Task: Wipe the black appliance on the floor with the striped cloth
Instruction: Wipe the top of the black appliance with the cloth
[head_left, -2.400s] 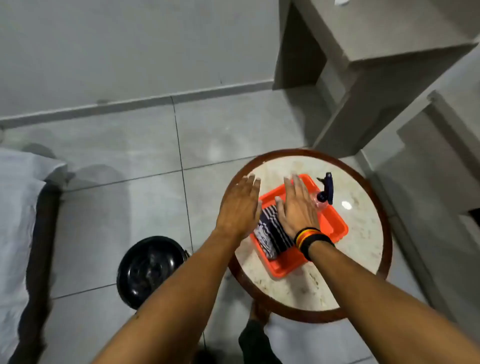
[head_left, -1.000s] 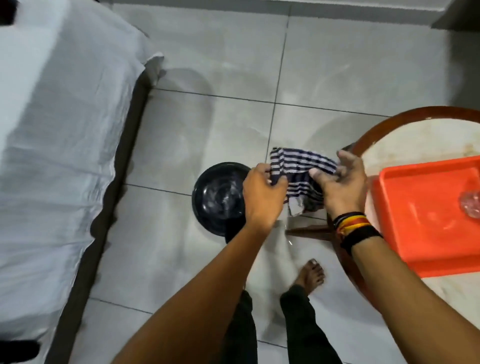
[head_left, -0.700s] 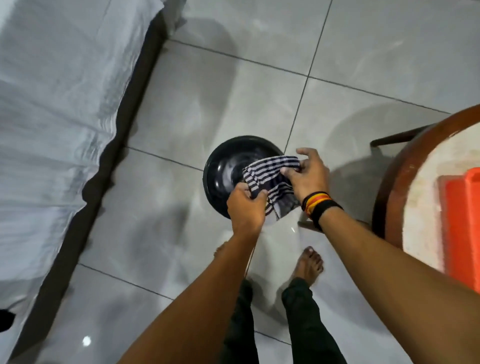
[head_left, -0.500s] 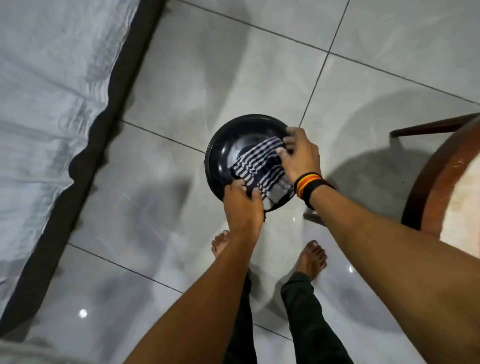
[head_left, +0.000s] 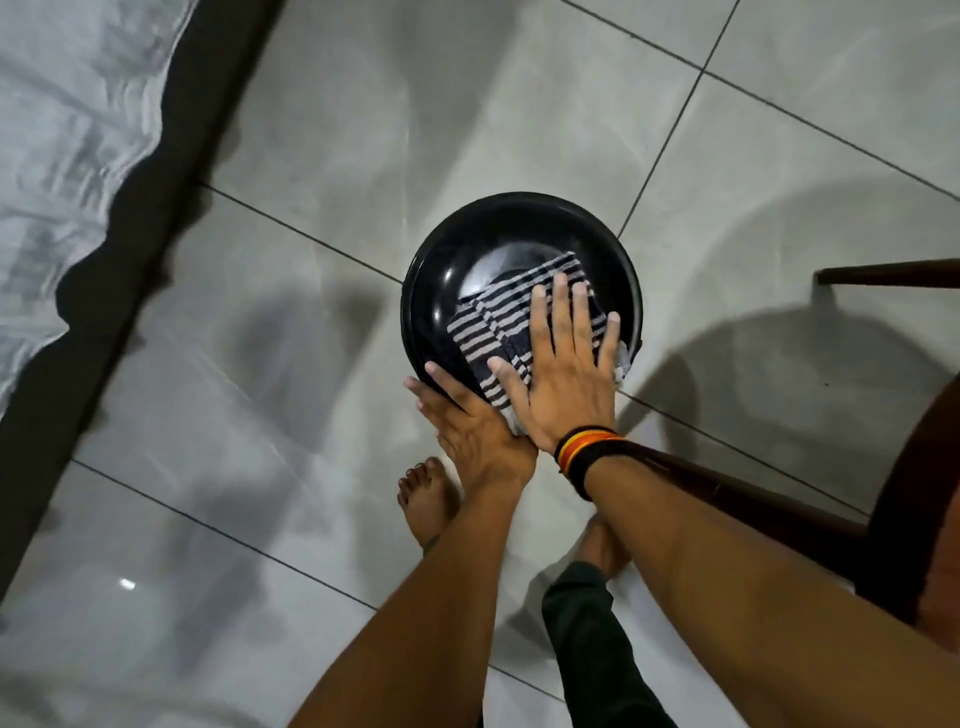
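The black round appliance sits on the grey tiled floor just ahead of my feet. The striped cloth, dark with white bands, lies spread over its near right part. My right hand, with coloured bands at the wrist, presses flat on the cloth with fingers spread. My left hand rests on the appliance's near rim, fingers stretched out, its back partly tucked under my right hand. The cloth's near edge is hidden beneath both hands.
A bed with a white sheet and dark base runs along the left. The round table's brown rim and a wooden strut stand at the right. My bare feet are close behind the appliance.
The cloth went from being held in the air by both hands down onto the appliance. My right hand has flattened on it and my left hand has let go and settled on the rim.
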